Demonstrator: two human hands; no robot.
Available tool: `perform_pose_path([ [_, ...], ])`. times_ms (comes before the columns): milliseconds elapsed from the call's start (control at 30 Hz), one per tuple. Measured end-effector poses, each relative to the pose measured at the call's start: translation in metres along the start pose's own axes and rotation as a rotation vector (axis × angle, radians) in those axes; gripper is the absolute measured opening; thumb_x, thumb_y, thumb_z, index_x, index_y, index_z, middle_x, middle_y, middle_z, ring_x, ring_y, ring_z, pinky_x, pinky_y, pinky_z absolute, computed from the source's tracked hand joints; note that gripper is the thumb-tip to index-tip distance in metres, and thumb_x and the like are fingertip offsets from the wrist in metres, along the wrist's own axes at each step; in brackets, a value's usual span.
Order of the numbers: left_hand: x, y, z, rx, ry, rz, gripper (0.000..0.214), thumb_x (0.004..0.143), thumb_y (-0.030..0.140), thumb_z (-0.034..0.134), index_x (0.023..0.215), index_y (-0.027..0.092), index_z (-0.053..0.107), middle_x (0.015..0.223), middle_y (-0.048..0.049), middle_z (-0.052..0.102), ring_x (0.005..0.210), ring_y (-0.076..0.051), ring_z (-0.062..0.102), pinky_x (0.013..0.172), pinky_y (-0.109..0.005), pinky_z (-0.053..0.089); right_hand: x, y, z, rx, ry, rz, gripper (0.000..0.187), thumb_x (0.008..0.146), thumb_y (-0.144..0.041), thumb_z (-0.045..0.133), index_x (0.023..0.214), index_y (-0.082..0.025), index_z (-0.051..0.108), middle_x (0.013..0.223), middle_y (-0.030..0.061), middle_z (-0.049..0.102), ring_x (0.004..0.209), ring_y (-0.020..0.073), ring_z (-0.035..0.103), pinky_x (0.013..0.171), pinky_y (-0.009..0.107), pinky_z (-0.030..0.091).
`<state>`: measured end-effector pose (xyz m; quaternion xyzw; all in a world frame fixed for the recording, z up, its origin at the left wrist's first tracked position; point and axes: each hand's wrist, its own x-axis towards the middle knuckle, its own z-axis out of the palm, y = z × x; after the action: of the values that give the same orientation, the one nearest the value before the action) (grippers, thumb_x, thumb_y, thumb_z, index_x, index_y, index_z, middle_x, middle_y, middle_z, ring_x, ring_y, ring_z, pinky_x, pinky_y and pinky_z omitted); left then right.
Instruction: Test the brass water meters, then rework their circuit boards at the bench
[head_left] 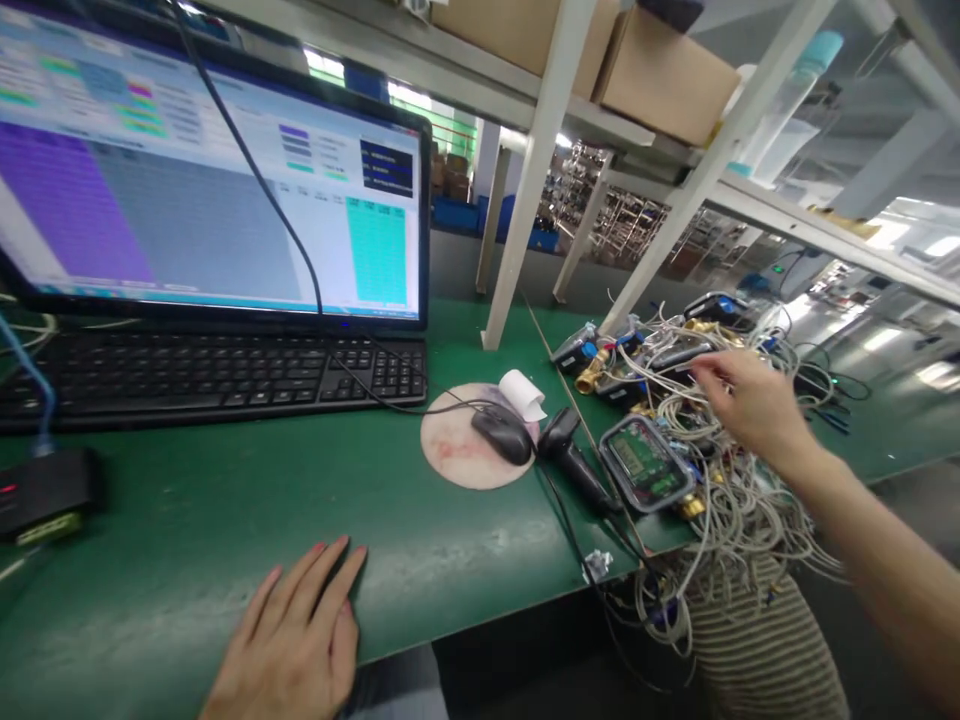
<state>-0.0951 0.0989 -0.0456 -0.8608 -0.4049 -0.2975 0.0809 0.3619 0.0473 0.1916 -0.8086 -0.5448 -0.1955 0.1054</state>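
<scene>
My left hand (296, 630) lies flat on the front edge of the green workbench (187, 510), holding nothing. My right hand (750, 400) hovers over a tangle of grey cables (739, 500), its fingertips near a black plastic module (679, 355). Whether those fingers grip a wire, I cannot tell. Brass pipe fittings (592, 372) lie among the cables. Just below my right hand sits a green circuit board in a clear case (645, 462). A handheld barcode scanner (574, 460) lies to the left of that case.
A computer monitor (210, 170) and black keyboard (210, 380) fill the bench's left side. A black mouse (501, 435) sits on a round mouse pad (450, 450) beside a curl of white paper (523, 395). White shelf posts (525, 190) rise behind, carrying cardboard boxes (667, 80).
</scene>
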Motion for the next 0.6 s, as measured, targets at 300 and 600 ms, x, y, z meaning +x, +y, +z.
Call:
perform_pose_path([
  [300,0.003,0.007,-0.003,-0.024,0.041,0.014,0.044,0.082,0.02,0.042,0.124,0.01,0.053,0.125,-0.0167,0.057,0.116,-0.032,0.051,0.105,-0.052,0.033,-0.167,-0.069,0.087,0.45,-0.473,-0.149,0.024,0.084,-0.032,0.052,0.101,-0.02,0.064,0.099,0.0068,0.066,0.09,0.0177,0.061,0.079,0.029,0.049],
  [600,0.003,0.022,-0.02,-0.227,-0.078,-0.167,0.045,0.078,0.017,0.045,0.121,0.018,0.057,0.127,-0.0153,0.056,0.122,-0.035,0.046,0.108,-0.054,0.031,-0.18,-0.066,0.098,0.499,-0.423,-0.082,0.014,0.079,-0.029,0.051,0.069,-0.027,0.061,0.075,0.0072,0.065,0.069,0.0195,0.062,0.065,0.032,0.049],
])
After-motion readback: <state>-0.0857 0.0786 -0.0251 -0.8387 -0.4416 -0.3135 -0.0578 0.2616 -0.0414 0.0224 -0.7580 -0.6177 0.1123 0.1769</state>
